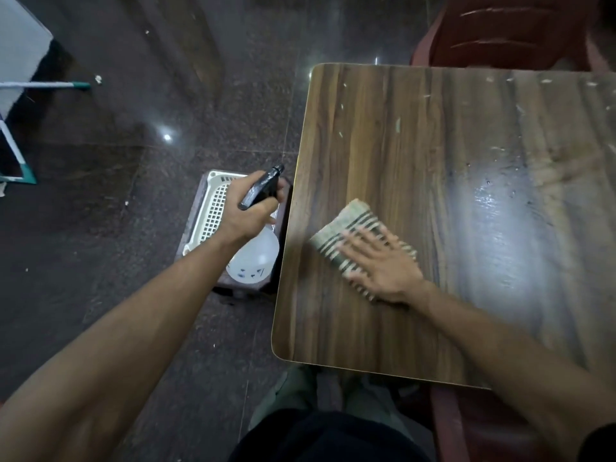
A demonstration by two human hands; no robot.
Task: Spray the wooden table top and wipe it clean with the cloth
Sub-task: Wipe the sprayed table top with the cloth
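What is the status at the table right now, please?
Left hand grips spray bottle, held off the table over the white basket. Right hand flat on striped cloth, pressing it to wooden table top. White specks at far edge; nothing blocking.

Your left hand (pixel 248 208) is curled in a grip, arm stretched forward; your right hand (pixel 383 265) lies flat, fingers spread.

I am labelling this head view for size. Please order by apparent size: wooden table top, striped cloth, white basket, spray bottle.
1. Wooden table top
2. White basket, partly hidden by the left hand
3. Spray bottle and striped cloth: look alike, both partly covered, so unranked.
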